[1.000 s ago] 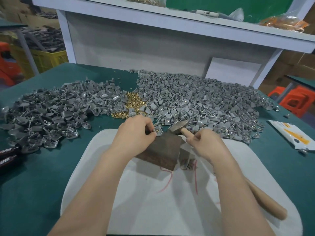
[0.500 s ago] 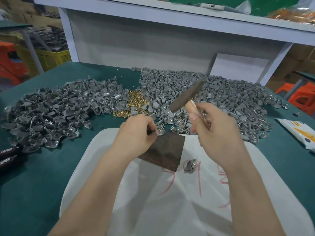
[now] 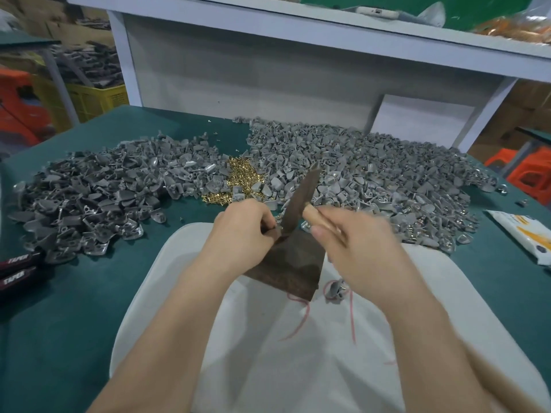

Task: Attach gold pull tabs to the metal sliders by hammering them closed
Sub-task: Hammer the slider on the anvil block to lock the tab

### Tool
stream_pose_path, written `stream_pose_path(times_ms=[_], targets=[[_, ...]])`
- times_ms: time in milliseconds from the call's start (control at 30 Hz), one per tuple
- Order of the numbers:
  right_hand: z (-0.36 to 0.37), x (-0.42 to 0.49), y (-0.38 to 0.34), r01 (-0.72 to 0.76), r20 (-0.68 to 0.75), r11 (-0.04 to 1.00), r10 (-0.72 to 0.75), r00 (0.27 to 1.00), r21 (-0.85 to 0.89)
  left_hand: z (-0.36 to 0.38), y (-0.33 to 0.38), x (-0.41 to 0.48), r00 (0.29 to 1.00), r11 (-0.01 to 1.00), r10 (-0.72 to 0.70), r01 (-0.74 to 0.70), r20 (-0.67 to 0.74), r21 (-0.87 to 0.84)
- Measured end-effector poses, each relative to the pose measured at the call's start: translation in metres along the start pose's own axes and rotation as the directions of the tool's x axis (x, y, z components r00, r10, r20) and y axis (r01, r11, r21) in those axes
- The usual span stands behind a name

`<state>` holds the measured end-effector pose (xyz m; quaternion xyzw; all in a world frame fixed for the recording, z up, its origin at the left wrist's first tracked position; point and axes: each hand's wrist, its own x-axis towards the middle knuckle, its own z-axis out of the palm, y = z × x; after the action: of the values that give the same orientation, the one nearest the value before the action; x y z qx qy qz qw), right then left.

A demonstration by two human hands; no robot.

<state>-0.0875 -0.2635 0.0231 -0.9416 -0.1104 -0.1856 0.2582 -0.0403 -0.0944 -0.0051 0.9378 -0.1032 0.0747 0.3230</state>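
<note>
- One slider is pinched in the grip of the left hand (image 3: pixel 238 234), thumb and fingertips pressed together on it at the far corner of the block (image 3: pixel 290 263); the fingers hide nearly all of it, so its long axis cannot be told.
- One hammer (image 3: pixel 300 201): the dark head's long axis slants from near-left to far-right, its lower end at that same corner, its upper end towards the worktop's far edge.
- The right hand (image 3: pixel 366 251), blurred, has its grip curled round the wooden handle just below the head.
- One dark block lies on the white cloth (image 3: pixel 298 368) at the middle of the near edge.
- One loose slider (image 3: pixel 335 289) lies on the cloth just right of the block.
- Two grey slider heaps, left heap (image 3: pixel 89 201) and right heap (image 3: pixel 387 180), with one small pile of gold tabs (image 3: pixel 241 180) between them.
- On the green worktop (image 3: pixel 59 338): two black-and-red tool handles (image 3: pixel 18 268) at the left edge, one white-and-orange packet (image 3: pixel 524 234) at the right edge.
</note>
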Motion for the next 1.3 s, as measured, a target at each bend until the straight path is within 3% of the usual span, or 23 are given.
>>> stream_pose_path(times_ms=[67, 200, 233, 267, 367, 400, 467, 567, 600, 700, 767, 933, 1033, 1200, 1300], targets=[[0.006, 0.0, 0.0, -0.034, 0.089, 0.999, 0.037, 0.995, -0.032, 0.0, -0.001, 0.0, 1.0, 1.0, -0.016, 0.015, -0.012, -0.016], [0.003, 0.0, -0.006, -0.012, -0.265, 0.991, 0.048, 0.963, 0.135, 0.001, -0.002, 0.0, 1.0, 0.999, 0.018, -0.018, 0.004, -0.031], [0.0, 0.001, -0.007, -0.001, -0.294, 0.989, 0.045, 0.955, 0.146, 0.001, -0.002, 0.0, 1.0, 0.999, 0.022, -0.022, 0.005, -0.031], [-0.003, 0.001, -0.007, -0.006, -0.244, 0.993, 0.035, 0.969, 0.118, 0.002, -0.002, 0.0, 1.0, 0.999, 0.017, -0.017, 0.001, -0.032], [0.004, -0.002, -0.005, -0.036, 0.112, 0.996, 0.045, 0.993, -0.08, 0.001, -0.002, 0.001, 1.0, 0.999, -0.022, 0.021, -0.021, -0.046], [0.005, -0.001, -0.004, -0.03, 0.123, 0.992, 0.045, 0.991, -0.119, 0.001, -0.002, 0.001, 0.999, 0.998, -0.029, 0.028, -0.027, -0.056], [0.005, 0.0, -0.006, -0.03, 0.015, 0.996, 0.031, 0.999, -0.085, 0.0, -0.002, 0.0, 1.0, 0.998, -0.024, 0.023, -0.015, -0.058], [-0.002, 0.002, -0.004, 0.01, -0.3, 0.997, 0.012, 0.954, 0.074, 0.0, -0.001, 0.0, 1.0, 1.0, 0.026, -0.026, 0.005, -0.017], [-0.003, 0.002, -0.005, 0.013, -0.27, 0.998, 0.006, 0.963, 0.066, 0.001, -0.002, 0.0, 1.0, 1.0, 0.026, -0.026, 0.003, -0.015], [0.007, -0.001, -0.007, -0.054, 0.111, 0.998, 0.057, 0.992, -0.029, 0.0, 0.0, 0.0, 0.999, 0.998, -0.035, 0.034, -0.011, -0.052], [0.01, 0.0, -0.003, -0.068, 0.113, 0.996, 0.075, 0.991, -0.062, 0.0, 0.0, 0.0, 0.999, 0.997, -0.049, 0.049, 0.001, -0.054], [0.002, 0.014, 0.025, -0.193, -0.067, 0.979, 0.198, 0.978, 0.07, -0.002, 0.002, -0.001, 0.999, 0.998, -0.05, 0.051, 0.007, -0.024], [0.002, 0.024, 0.044, -0.301, 0.038, 0.944, 0.299, 0.954, 0.133, -0.003, 0.003, -0.002, 0.999, 0.999, -0.043, 0.043, 0.009, -0.031], [0.007, 0.03, 0.065, -0.283, 0.323, 0.953, 0.236, 0.916, 0.108, -0.003, 0.004, -0.002, 0.999, 0.998, -0.045, 0.046, 0.015, -0.037], [0.011, 0.033, 0.068, -0.301, 0.331, 0.953, 0.277, 0.902, 0.022, -0.002, 0.005, -0.001, 0.999, 0.998, -0.04, 0.041, 0.024, -0.041]])
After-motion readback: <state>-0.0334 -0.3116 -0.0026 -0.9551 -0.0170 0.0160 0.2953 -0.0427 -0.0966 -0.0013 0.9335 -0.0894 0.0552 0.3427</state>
